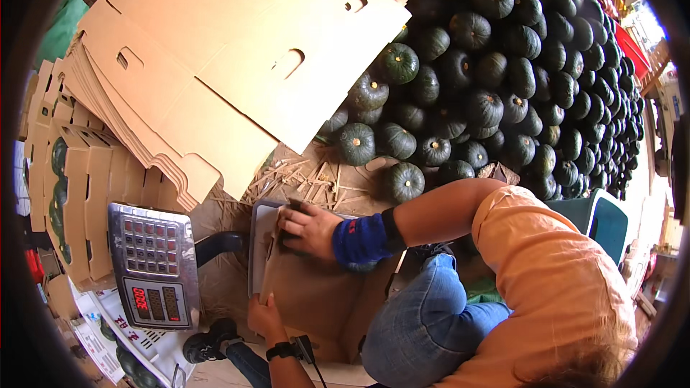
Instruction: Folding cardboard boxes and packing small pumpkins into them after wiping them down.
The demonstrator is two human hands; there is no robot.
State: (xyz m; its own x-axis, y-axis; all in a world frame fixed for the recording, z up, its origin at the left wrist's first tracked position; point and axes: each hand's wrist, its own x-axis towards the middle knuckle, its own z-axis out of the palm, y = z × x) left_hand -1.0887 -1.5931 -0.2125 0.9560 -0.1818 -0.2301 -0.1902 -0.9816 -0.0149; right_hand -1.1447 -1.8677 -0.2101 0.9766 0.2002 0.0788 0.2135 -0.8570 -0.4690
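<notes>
An open cardboard box (323,302) stands tilted in front of me, on or in a grey-rimmed tray (252,248). My left hand (264,315), with a black watch at its wrist, grips the near end of the box's left wall. At that wall's far end lies my right hand (312,229), its fingers curled over a dark thing too hidden to name; a blue wristband covers the wrist. Below that wristband, part of a dark green squash (362,266) shows. A digital scale display (153,267) with a keypad and lit red digits stands left of the box.
Flat cardboard blanks (215,54) are stacked at the upper left. A large heap of dark green squashes (485,108) fills the upper right. Filled cardboard boxes (97,172) and a white plastic crate (145,345) line the left side. Straw (307,178) litters the floor beyond the box.
</notes>
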